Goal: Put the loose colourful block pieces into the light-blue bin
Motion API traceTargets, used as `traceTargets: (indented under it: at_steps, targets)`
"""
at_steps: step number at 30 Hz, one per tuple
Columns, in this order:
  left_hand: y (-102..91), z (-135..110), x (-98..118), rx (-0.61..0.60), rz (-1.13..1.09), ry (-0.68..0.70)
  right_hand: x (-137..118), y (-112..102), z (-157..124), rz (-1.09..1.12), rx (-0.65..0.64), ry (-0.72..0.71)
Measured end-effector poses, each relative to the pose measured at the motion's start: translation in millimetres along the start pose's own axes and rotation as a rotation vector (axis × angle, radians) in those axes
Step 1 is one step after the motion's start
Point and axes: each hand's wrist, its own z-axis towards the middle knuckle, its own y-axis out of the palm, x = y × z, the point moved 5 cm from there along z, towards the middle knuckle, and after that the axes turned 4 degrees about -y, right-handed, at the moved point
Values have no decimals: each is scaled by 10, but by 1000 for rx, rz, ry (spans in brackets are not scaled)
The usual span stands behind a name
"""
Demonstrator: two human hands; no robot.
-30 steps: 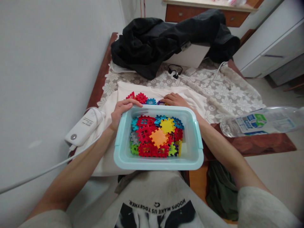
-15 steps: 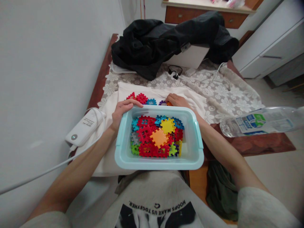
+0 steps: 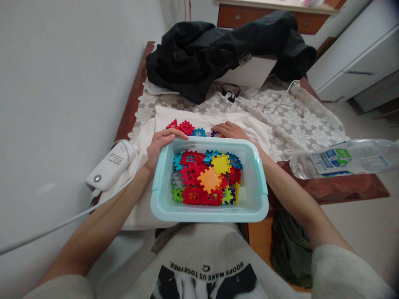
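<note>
Because the tub [image 3: 208, 216], just in front of the shirt [image 3: 199, 245], looks light, stiff and smooth, its rim [image 3: 218, 142] seems the surest hold, and the left hand [image 3: 158, 145] clasps its far left corner, while whether the right hand's [image 3: 233, 131] grip, at a purple piece [image 3: 214, 134], is closed cannot be told.

Tiles [image 3: 209, 180] lie in a tub [image 3: 208, 215], with a bottle [image 3: 338, 160] to its right and a garment [image 3: 190, 54] behind.
</note>
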Motion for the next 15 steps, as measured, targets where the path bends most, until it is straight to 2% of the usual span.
traceTargets:
  at_steps: [7, 15]
  targets:
    - [17, 10, 9, -16, 7, 5, -15, 34, 14, -20, 12, 4]
    - [-23, 5, 10, -37, -11, -18, 0, 12, -8, 13, 79, 73]
